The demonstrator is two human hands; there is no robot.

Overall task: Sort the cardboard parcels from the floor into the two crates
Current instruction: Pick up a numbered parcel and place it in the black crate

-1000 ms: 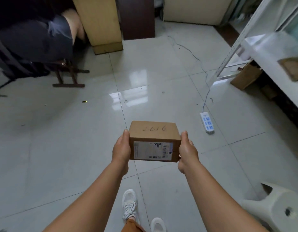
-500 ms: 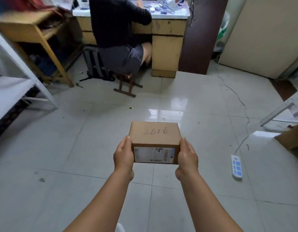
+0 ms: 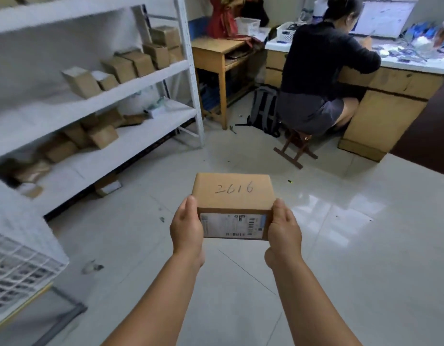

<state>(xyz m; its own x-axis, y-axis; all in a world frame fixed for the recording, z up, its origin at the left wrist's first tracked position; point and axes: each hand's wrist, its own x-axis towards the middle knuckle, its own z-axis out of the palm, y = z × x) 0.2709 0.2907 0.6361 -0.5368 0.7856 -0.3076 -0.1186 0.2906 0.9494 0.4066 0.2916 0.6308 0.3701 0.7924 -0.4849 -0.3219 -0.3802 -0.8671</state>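
1. Head view, progress: one cardboard parcel (image 3: 232,193) is off the floor and held in the air in front of the person, so this reads as mid-carry, not yet dropped anywhere.
2. Head view, crates: a white lattice crate (image 3: 18,258) shows at the left edge, low and near the person; its inside is too blurred to say what it holds. A second crate is not in view. Which crate this parcel belongs to can't be told from here.
3. Head view, what's left: judging by the pictures, placing this parcel is still to do. One small box (image 3: 107,187) lies on the floor under the white shelf rack (image 3: 191,71); whether it counts as a parcel to sort is unclear. Many boxes sit on the rack shelves, not on the floor.
4. Head view, left hand (image 3: 187,227): presses the parcel's left side, thumb up along the edge, fingers hidden behind the box; it is grasping the parcel.
5. Head view, right hand (image 3: 284,229): mirrors it on the right side, thumb at the top corner, fingers hidden; also grasping the parcel.
6. Head view, parcel position: clamped between both hands, level, top face up with handwritten "2616", label side facing the person, above the tiled floor (image 3: 353,245), well apart from the crate at left.
7. Head view, background: a seated person (image 3: 320,71) works at a desk (image 3: 403,78), not involved.
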